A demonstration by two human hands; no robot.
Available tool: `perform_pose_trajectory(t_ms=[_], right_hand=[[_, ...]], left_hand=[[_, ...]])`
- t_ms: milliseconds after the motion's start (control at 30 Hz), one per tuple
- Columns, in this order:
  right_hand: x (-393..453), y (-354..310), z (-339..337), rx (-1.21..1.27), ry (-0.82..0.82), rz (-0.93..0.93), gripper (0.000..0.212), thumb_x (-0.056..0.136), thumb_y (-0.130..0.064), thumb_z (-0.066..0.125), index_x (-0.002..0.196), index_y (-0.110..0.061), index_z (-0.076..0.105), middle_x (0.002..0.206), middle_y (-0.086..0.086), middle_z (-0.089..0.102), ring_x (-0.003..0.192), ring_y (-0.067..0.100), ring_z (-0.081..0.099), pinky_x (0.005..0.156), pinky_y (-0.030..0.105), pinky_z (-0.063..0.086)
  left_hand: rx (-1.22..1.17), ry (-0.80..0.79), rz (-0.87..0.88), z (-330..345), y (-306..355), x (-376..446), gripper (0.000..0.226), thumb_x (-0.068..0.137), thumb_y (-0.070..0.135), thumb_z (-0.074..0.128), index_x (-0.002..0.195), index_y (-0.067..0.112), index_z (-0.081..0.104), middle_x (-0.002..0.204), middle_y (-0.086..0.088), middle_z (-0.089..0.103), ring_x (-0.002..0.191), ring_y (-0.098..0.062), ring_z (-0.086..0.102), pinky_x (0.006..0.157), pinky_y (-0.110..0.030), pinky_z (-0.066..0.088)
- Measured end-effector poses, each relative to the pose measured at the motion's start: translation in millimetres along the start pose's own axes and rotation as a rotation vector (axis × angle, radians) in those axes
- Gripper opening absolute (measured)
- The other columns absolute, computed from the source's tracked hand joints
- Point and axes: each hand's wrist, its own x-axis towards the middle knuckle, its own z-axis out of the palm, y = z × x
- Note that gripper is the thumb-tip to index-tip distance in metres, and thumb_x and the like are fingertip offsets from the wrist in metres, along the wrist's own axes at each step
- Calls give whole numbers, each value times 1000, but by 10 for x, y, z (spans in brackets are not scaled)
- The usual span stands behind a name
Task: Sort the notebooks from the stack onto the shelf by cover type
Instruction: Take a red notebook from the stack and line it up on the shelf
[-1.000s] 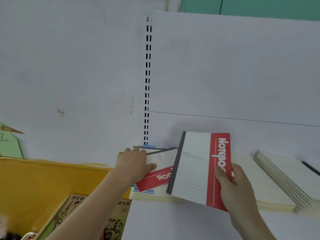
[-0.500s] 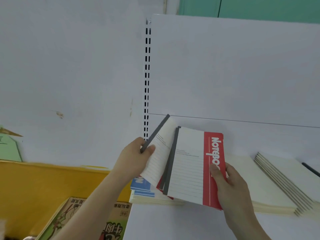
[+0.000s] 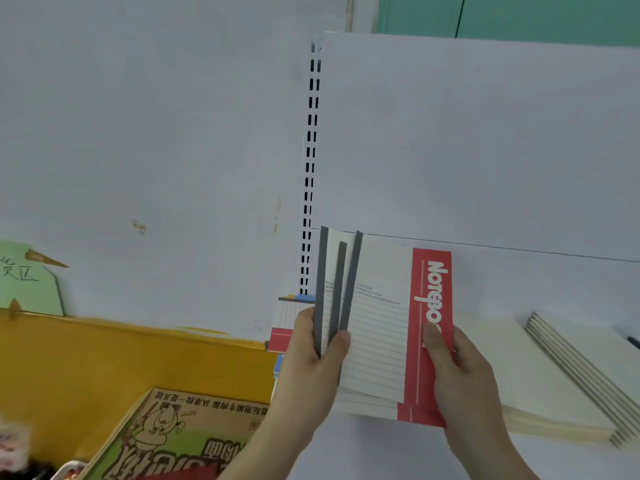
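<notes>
Both hands gripped three red notebooks (image 3: 388,323) upright above the shelf (image 3: 398,455), left hand (image 3: 311,355) on spines, right hand (image 3: 453,362) on the red edge, with mixed stack (image 3: 287,327) behind-left unsorted and cream pile (image 3: 519,368) right already placed.

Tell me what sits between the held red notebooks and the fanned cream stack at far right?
In the head view, a flat cream notebook pile on the shelf fills that stretch.
</notes>
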Motion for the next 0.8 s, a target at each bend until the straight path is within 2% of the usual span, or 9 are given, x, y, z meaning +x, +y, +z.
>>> perform_pose_trajectory(t_ms=[67, 133, 200, 300, 400, 500, 567, 667, 800], right_hand=[[-13, -11, 9, -22, -32, -36, 18, 97, -41, 50, 102, -34, 66, 85, -15, 75, 71, 3, 71, 65, 27, 53], [-12, -9, 18, -59, -66, -61, 19, 97, -44, 48, 102, -36, 64, 88, -16, 74, 73, -1, 69, 66, 24, 51], [1, -3, 37, -66, -102, -52, 23, 96, -49, 46, 109, -38, 62, 93, -18, 73, 79, 0, 70, 74, 28, 53], [16, -23, 41, -34, -176, -9, 30, 92, -52, 49, 119, -41, 54, 104, -19, 71, 94, 7, 70, 88, 40, 56], [57, -54, -18, 1, -176, 8, 22, 94, -40, 55, 116, -36, 55, 102, -13, 74, 89, 11, 73, 83, 39, 57], [116, -67, -90, -60, -107, -9, 11, 96, -33, 57, 107, -35, 57, 97, -12, 75, 83, 10, 73, 77, 36, 55], [142, -58, -110, -101, -68, -6, 7, 97, -32, 57, 104, -34, 57, 97, -12, 73, 84, 9, 71, 73, 32, 52], [139, -23, -108, -105, -52, 15, 12, 98, -27, 57, 109, -30, 58, 95, -13, 72, 78, 4, 70, 66, 26, 48], [111, 42, -126, -99, -57, 30, 14, 98, -25, 57, 112, -27, 57, 90, -16, 71, 69, -1, 68, 62, 22, 46]], left_hand=[[13, -28, 17, 8, -17, -11, 18, 100, 23, 59, 111, 36, 55, 100, 14, 73, 96, -9, 70, 86, -37, 60], [9, -74, 56, 19, 7, -25, 16, 100, 25, 58, 114, 33, 54, 103, 18, 73, 99, -5, 70, 83, -27, 60], [4, -95, 106, 11, 23, -8, 19, 100, 26, 55, 118, 30, 54, 108, 19, 72, 103, -3, 68, 82, -21, 58], [-6, -128, 133, -12, 46, 37, 23, 100, 28, 51, 123, 29, 54, 114, 17, 71, 107, -2, 67, 85, -20, 57], [44, -217, 96, -31, 103, 57, 24, 102, 37, 46, 122, 28, 55, 112, 17, 72, 105, 0, 67, 85, -18, 56], [322, -209, 96, -124, 163, 274, 44, 99, 56, 35, 97, 25, 65, 88, 11, 72, 85, -1, 67, 74, -14, 53], [660, -142, 151, -218, 117, 557, 41, 104, 48, 34, 91, 25, 65, 86, 9, 70, 82, -7, 65, 74, -19, 52], [1131, -205, 174, -303, -18, 959, 34, 105, 41, 42, 127, 21, 58, 123, 0, 65, 109, -18, 61, 90, -29, 47], [1370, -447, 77, -342, -246, 1271, 75, 93, 69, 44, 151, 22, 34, 150, -4, 45, 136, -25, 43, 111, -45, 38]])
